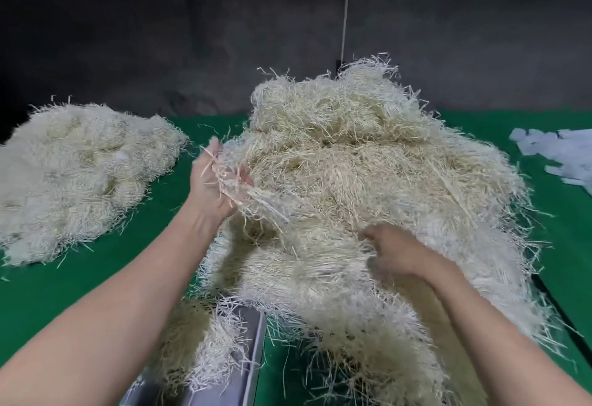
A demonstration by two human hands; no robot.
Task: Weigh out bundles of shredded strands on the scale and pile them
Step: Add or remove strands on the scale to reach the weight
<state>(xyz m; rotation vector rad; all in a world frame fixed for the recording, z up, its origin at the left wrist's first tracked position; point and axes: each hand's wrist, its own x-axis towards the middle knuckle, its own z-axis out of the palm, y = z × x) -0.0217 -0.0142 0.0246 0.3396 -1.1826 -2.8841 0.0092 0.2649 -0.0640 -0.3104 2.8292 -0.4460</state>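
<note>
pile (pixel 80 174) lies far left. my left hand (pixel 214 187) is spread palm-up, strands draped across it; the scale (pixel 246 354) sits below, part-covered. in the main heap (pixel 368 165) my right hand (pixel 397 251) is blurred, and i cannot tell its grip. i'd tease 1 small tuft free.

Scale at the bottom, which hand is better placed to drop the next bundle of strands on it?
Probably left. The left hand is lifted with strands across its palm, and the scale sits nearer that arm. The right hand is blurred, low in the big heap.
</note>
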